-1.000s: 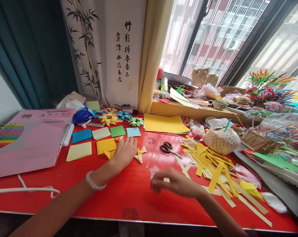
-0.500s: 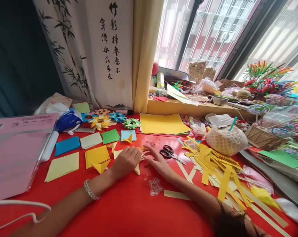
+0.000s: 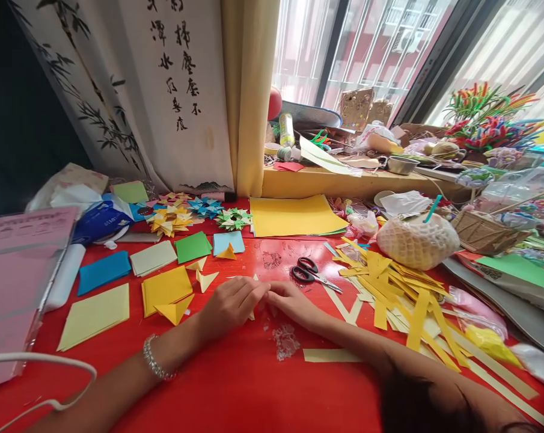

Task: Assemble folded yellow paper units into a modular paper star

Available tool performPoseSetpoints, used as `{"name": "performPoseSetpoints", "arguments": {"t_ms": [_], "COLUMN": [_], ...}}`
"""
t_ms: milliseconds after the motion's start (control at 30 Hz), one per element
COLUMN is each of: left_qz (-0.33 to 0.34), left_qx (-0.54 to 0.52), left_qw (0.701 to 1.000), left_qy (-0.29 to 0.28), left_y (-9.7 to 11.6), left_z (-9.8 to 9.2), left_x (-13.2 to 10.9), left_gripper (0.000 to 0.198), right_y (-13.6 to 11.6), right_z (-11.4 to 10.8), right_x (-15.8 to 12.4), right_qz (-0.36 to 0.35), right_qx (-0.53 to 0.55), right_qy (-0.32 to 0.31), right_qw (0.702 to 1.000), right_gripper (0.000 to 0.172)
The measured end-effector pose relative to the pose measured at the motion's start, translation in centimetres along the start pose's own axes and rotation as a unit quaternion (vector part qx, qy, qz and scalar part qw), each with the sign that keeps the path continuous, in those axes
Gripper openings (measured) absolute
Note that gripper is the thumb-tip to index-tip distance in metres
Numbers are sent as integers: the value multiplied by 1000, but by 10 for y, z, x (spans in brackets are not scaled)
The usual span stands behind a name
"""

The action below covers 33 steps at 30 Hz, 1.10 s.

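The folded paper piece (image 3: 252, 315) lies under your joined hands, near the middle of the red tabletop (image 3: 235, 385), with only small pale tips of it showing. Your left hand (image 3: 233, 305) covers most of it, fingers curled, and your right hand (image 3: 294, 304) meets it at the fingertips; whether any fingers grip the paper is hidden. In the picture from 1 second ago your right hand hung apart; it has since come in, so 2 hands now work at the same spot, and a pale strip (image 3: 330, 355) lies uncovered near your right forearm. To the left are 3 more folded pieces: a cream piece (image 3: 207, 281), a yellow piece (image 3: 175, 310) by the yellow stack (image 3: 166, 287), and an orange piece (image 3: 227, 252) at the light blue stack (image 3: 226, 240). Beyond your right hand are scissors (image 3: 304, 273), then a heap of paper strips (image 3: 418, 319).
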State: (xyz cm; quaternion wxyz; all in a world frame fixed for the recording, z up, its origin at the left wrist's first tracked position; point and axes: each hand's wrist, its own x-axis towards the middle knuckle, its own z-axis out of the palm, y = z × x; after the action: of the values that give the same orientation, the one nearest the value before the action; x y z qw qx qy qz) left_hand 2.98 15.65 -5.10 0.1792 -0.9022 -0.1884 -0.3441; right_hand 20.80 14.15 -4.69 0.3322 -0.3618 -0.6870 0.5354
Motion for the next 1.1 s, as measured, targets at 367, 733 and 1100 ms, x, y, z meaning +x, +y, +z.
{"name": "performPoseSetpoints", "arguments": {"t_ms": [367, 733, 1100], "left_qz": [-126, -59, 39], "left_qx": [-95, -13, -141], "left_qw": [986, 996, 963], "left_qy": [-61, -67, -228], "left_y": [-1, 2, 66], "left_z": [-1, -1, -29], "left_x": [5, 4, 8], "left_gripper": [46, 25, 25], "right_y": [8, 16, 16], "right_z": [-4, -4, -2], "right_x": [7, 10, 10], "right_qz": [20, 6, 13], "right_qx": [109, 167, 142], "right_qy": [124, 175, 156], "right_qw": [986, 970, 977], "right_gripper": [28, 34, 31]}}
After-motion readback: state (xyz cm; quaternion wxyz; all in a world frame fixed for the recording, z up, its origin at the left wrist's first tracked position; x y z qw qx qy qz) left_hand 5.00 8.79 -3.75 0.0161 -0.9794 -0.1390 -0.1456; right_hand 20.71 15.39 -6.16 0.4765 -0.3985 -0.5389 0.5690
